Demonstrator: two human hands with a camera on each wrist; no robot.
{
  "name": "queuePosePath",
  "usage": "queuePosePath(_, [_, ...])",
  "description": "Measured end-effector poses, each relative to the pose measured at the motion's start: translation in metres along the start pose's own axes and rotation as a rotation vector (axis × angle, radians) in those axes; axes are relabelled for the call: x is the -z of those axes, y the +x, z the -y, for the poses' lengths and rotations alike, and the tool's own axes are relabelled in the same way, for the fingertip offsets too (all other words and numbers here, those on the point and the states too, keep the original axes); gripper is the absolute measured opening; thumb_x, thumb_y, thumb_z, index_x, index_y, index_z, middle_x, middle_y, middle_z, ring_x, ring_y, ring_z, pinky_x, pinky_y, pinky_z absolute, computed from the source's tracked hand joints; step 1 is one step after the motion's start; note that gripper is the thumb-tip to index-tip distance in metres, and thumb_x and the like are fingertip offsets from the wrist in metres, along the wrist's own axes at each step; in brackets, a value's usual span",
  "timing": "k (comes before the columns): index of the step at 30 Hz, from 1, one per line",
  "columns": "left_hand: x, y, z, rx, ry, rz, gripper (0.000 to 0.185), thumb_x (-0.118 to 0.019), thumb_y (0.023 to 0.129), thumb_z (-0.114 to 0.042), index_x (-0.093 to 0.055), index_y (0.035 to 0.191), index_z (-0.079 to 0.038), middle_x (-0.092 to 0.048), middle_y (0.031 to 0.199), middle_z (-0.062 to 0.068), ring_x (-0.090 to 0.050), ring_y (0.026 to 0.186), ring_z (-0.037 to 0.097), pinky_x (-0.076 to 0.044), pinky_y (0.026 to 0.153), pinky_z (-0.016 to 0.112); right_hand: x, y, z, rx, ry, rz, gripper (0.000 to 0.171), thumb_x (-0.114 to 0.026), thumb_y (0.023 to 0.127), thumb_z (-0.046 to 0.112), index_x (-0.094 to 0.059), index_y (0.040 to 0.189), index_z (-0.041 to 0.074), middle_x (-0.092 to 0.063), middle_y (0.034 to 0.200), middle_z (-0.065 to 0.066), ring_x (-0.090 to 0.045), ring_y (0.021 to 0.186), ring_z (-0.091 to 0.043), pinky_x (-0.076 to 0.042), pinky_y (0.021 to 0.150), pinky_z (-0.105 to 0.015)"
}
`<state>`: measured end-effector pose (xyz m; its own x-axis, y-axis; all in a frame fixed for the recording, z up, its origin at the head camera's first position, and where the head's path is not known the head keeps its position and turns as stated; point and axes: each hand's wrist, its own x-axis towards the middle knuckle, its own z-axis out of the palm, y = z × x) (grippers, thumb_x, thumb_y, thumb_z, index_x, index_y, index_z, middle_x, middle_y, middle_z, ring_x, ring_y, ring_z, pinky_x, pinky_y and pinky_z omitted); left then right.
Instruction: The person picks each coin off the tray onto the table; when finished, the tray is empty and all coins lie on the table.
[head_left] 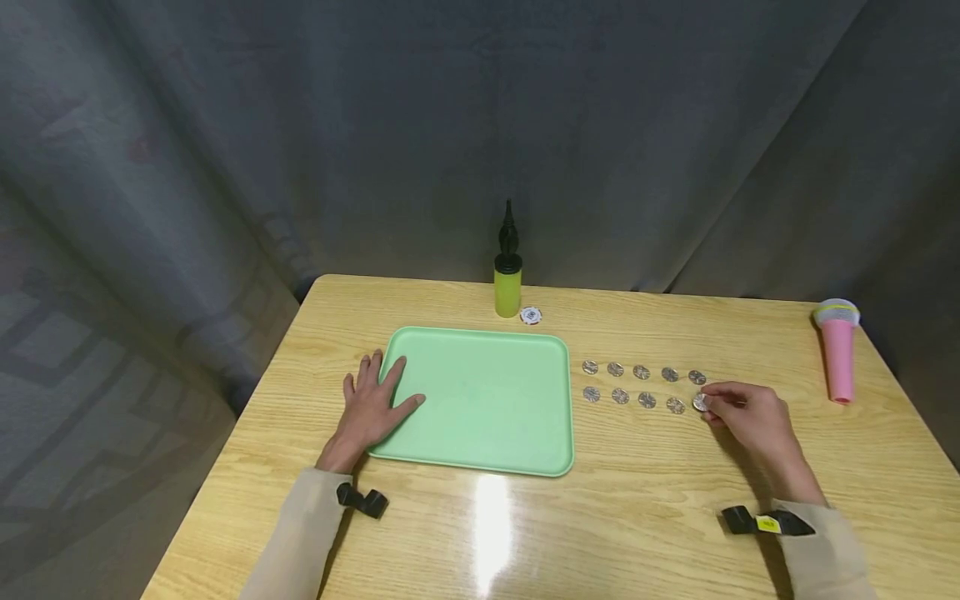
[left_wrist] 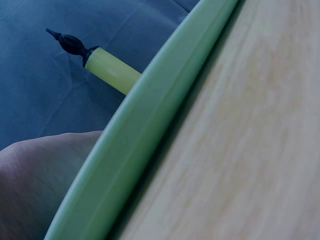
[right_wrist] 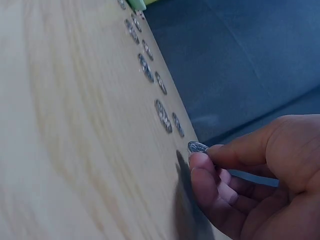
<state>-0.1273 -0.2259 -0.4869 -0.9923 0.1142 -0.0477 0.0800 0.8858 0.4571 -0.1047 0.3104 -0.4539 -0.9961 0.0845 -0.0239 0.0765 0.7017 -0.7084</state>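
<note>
Fingers of our right hand (head_left: 750, 417) pinch a coin (head_left: 701, 402) at the right end of the near row of coins (head_left: 643, 373), towards the table's (head_left: 645, 517) right edge; its face is too small to read. Our left hand (head_left: 372, 406) lies flat, fingers spread, on the green tray's (head_left: 487, 400) left rim; the wrist view hides its fingers.

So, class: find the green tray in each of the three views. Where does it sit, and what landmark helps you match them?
Head: green tray at table centre, left hand on its left edge.
Left wrist: its rim runs diagonally across the picture.
Right wrist: only a green corner at the top edge.
Shared landmark: the wooden table.
</note>
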Motion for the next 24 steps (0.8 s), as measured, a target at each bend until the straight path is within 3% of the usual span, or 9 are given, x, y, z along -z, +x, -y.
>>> queuePosePath(15, [0.0007,-0.0002,0.0001,0.000,0.005,-0.003,0.081,-0.060,0.094,-0.049,-0.030,0.158,-0.010,-0.011,0.165,0.031,-0.003,0.154,0.051,-0.002,0.116,0.074,-0.0021,0.0012,-0.0084,-0.001,-0.136,-0.039,0.022,-0.063,0.096,0.008,-0.070,0.108,-0.009,-0.074,0.081,-0.019,-0.056,0.058,0.003,-0.046,0.050,-0.021])
queuePosePath(24, [0.0003,0.0006,0.0002,0.000,0.008,-0.003,0.081,-0.060,0.094,-0.050,-0.030,0.158,-0.010,-0.012,0.165,0.031,-0.003,0.154,0.051,-0.003,0.116,0.074,-0.0039,0.0022,-0.0063,0.028,-0.238,-0.066,0.019,-0.069,0.091,0.009,-0.073,0.104,-0.004,-0.074,0.085,-0.018,-0.056,0.068,-0.004,-0.039,0.058,-0.021])
